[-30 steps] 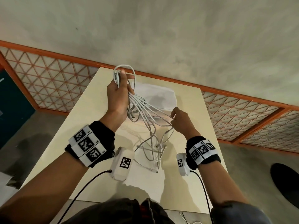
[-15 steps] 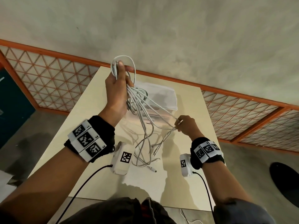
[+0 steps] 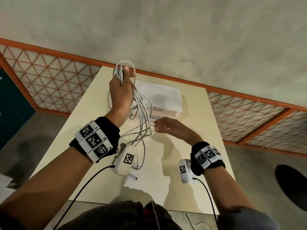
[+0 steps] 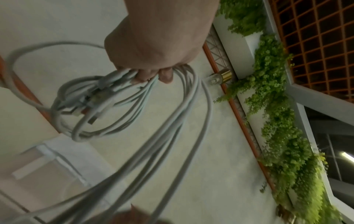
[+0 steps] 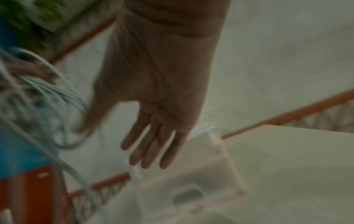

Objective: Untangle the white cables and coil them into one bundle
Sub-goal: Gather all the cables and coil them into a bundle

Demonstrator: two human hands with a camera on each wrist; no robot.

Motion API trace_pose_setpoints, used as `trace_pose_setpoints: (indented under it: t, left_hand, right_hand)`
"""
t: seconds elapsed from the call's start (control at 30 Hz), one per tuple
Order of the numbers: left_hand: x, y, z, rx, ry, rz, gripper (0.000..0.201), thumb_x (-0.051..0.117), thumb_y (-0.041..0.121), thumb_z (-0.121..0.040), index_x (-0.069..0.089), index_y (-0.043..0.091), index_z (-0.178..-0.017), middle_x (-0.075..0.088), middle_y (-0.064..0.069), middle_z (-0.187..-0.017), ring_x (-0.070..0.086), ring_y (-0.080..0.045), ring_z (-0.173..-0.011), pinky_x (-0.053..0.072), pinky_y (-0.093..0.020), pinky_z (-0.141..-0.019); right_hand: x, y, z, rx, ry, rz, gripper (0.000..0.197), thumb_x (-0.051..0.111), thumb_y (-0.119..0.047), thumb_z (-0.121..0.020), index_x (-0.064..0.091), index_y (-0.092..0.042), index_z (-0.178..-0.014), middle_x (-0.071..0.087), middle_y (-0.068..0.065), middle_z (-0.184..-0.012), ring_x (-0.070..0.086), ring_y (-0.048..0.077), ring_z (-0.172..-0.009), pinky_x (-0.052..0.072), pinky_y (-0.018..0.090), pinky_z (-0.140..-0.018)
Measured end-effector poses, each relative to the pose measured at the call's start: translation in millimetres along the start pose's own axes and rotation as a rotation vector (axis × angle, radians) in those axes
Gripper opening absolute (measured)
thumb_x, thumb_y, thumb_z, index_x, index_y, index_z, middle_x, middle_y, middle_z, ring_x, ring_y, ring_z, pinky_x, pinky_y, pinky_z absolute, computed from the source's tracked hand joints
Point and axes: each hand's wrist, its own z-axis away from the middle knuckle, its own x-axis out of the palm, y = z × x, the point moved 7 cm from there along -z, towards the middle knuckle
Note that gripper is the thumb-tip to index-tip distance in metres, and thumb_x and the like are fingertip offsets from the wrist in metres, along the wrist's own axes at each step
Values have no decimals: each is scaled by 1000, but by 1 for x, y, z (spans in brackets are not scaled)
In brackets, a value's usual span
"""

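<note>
The left hand (image 3: 122,95) was raised above the table (image 3: 191,163), its fingers (image 4: 147,75) curled tight round a gathered bunch of the white cables (image 3: 141,110). A short loop of cable stood up above the thumb and knuckles, and in the left wrist view a smaller set of loops with several plug ends (image 4: 93,104) hung just beside the clenched fingertips. From under the fist the long strands fell in open loops toward the table, their loose connectors (image 3: 133,175) lying low near the left wrist. The right hand (image 3: 171,128) hovered lower, beside the hanging strands, with its fingers (image 5: 151,145) stretched out straight and close together, gripping nothing; the head view was too blurred to show whether the fingertips brushed a strand. Beyond the right fingertips, and behind the dangling cables, a translucent lidded box (image 3: 164,100) sat on the table by its far edge.
</note>
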Motion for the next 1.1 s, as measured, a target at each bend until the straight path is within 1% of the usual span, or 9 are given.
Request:
trace_pose_setpoints:
  t: [0.17,0.3,0.4,0.5,0.6,0.73,0.83,0.97,1.1]
  left_hand:
    - [11,4,10,24,-12,-108,35,42,36,-100,58,24,-71,47,4,-47,44,-6,-38,38,-24,-48]
    - [6,7,6,41,22,-110,36,43,40,-99,58,28,-69,46,7,-36,43,-4,-35,41,-30,-55]
    - [-6,7,2,97,53,-153,33,44,41,-97,58,36,-68,55,11,-45,46,-3,-38,41,-36,-60]
    - [-8,1,3,96,42,-309,32,42,45,-97,61,30,-77,53,7,-50,51,-8,-47,44,-32,-64]
    - [-5,-6,5,79,14,-439,36,39,47,-98,63,24,-85,54,9,-56,54,-13,-54,41,-29,-65]
    - [9,-16,7,41,-141,-391,38,42,45,-98,64,19,-81,53,3,-50,51,-7,-42,42,-28,-56]
    - [16,-17,9,6,-280,-343,42,42,40,-99,66,13,-80,58,0,-57,52,1,-40,40,-17,-50]
    - [16,-9,8,-32,-430,-346,45,39,36,-100,61,10,-71,69,-5,-87,44,6,-35,34,-17,-50]
    - [10,-15,6,-203,-556,-254,43,41,45,-97,44,18,-65,39,9,-50,21,-3,-35,17,-17,-38]
  right_hand:
    - [32,-69,0,-115,-168,66,78,79,-44,-66,44,-27,-134,49,-11,-137,42,7,-131,32,23,-108]
    - [22,-70,-7,-84,132,209,44,80,-52,-65,54,-18,-75,52,-7,-70,51,12,-68,39,28,-67]
    - [-1,-67,-2,-65,413,421,45,74,-52,-71,44,-22,-57,46,-9,-56,45,12,-57,31,28,-56]
    - [-12,-70,4,-22,535,551,37,69,-53,-71,51,-21,-71,57,-5,-77,54,20,-74,36,29,-64]
    - [-17,-68,5,-96,676,545,56,76,-44,-66,46,-9,-98,44,2,-100,47,22,-87,41,34,-71]
    - [4,-82,1,-368,325,421,29,63,-3,-74,52,-8,-101,57,1,-99,50,7,-88,41,24,-78]
    - [-5,-69,-1,-281,149,285,29,46,9,-75,53,-18,-68,55,-8,-64,52,-1,-59,39,12,-63]
    - [-52,-34,4,-108,272,327,32,43,3,-73,51,-22,-56,56,0,-61,55,15,-62,39,17,-59]
    - [-87,32,10,313,251,553,19,57,0,-81,68,-14,-73,70,6,-79,66,25,-86,46,20,-67]
